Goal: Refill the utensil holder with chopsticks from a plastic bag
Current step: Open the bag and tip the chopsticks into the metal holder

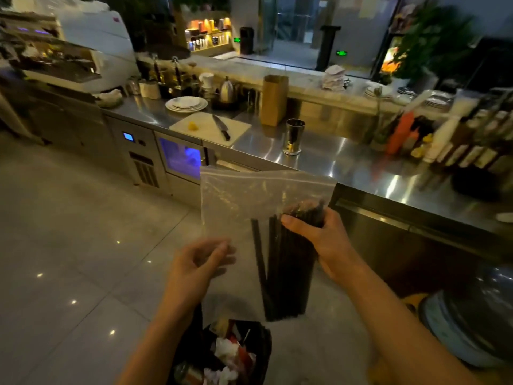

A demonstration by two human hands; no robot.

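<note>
Chopsticks (286,273), black, bundled upright inside clear plastic bag (230,201), clamped near their tops by right hand (319,234). Left hand (200,262) curled at bag's left edge; pinching it or not, cannot tell. Beyond, metal utensil holder (294,136) upright on steel counter (347,162). Below, rubbish bin (188,343).

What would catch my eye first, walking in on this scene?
A clear bag of black chopsticks is held up in the middle. The right hand grips the bundle through the plastic and the left hand pinches the bag's lower left side. Behind, on the steel counter, stands a shiny metal holder, with a knife on a white board to its left.
</note>
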